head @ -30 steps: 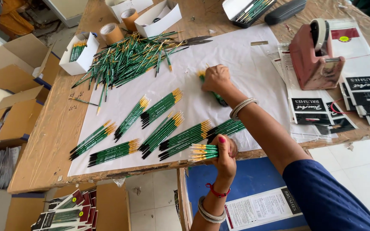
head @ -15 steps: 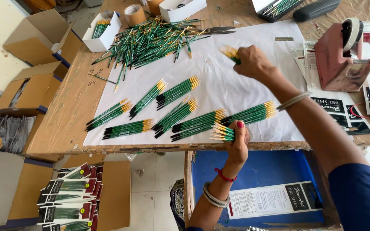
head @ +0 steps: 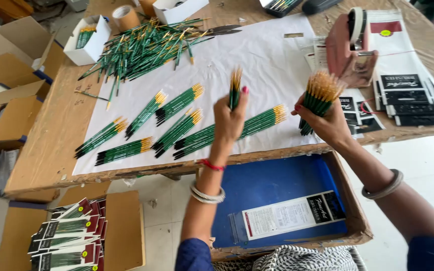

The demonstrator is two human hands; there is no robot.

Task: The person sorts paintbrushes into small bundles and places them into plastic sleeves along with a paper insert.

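Holding green-handled paint brushes in both hands, we are above the near edge of the table (head: 41,150), bristles up. Our left hand (head: 229,118) pinches a small few brushes (head: 235,89) between thumb and fingers, while our right hand (head: 327,120) is closed around a thick bunch of brushes (head: 317,98), just in front of the pink tape dispenser (head: 350,50). Sorted little bundles (head: 177,125) lie in rows on the white paper sheet (head: 272,65) toward the near edge, and a loose heap of brushes (head: 141,47) sits at the far left of the sheet beside a small white box (head: 89,42). We judge that we are at the counting or gathering step, building up a set. Next, it seems, the small few should join the bunch with tips level, which calls for a steady grip so none slip to the blue-lined carton (head: 277,185) below the table edge.
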